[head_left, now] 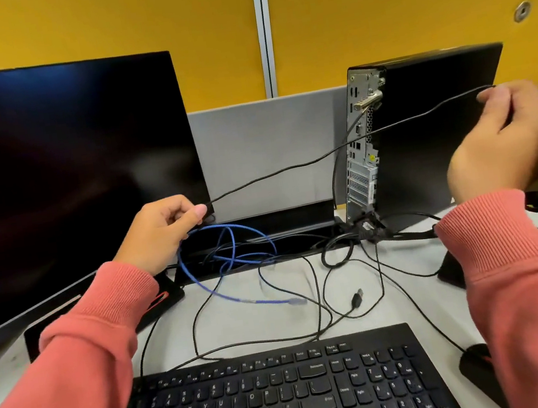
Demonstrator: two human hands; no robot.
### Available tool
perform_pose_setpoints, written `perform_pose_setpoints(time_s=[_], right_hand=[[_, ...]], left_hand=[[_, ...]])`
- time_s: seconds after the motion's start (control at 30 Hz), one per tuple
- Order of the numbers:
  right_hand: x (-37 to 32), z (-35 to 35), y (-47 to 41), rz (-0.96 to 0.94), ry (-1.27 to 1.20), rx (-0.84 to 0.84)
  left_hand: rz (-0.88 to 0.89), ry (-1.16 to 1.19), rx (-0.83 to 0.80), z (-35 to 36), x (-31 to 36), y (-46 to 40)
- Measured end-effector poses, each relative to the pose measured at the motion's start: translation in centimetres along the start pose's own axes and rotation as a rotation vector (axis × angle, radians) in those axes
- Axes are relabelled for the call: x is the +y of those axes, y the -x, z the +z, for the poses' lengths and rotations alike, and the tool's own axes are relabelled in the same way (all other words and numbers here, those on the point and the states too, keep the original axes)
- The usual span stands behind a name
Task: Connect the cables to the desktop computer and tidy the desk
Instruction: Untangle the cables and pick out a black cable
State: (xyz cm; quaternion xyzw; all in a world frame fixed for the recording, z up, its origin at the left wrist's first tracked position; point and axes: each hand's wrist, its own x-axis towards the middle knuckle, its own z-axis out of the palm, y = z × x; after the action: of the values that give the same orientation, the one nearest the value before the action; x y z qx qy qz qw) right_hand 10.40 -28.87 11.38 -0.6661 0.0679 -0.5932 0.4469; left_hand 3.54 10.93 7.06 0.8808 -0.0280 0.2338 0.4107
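Observation:
A thin black cable stretches in the air between my two hands. My left hand pinches one end of it by the monitor's lower right corner. My right hand grips the other end, raised beside the black desktop tower. The tower stands upright at the right, its rear port panel turned toward me, with one cable plugged in near the top. A blue network cable lies coiled on the desk below my left hand. A loose USB plug rests among tangled black cables.
A large dark monitor fills the left. A black keyboard lies at the front edge. A black mouse sits at the right, partly behind my sleeve. A yellow partition wall and a grey panel stand behind the desk.

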Motion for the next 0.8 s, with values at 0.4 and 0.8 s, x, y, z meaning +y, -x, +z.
perform_pose_setpoints(time_s=[0.4,0.8], right_hand=[[2.1,1.1,12.3,-0.194,0.728,-1.460],[6.2,-1.1,11.0,-0.159,1.117,-1.381]], left_hand=[[0.147,-0.178,-0.134,3.8,1.4,0.1],[0.200,-0.110,0.277,1.3,3.8,-1.2]])
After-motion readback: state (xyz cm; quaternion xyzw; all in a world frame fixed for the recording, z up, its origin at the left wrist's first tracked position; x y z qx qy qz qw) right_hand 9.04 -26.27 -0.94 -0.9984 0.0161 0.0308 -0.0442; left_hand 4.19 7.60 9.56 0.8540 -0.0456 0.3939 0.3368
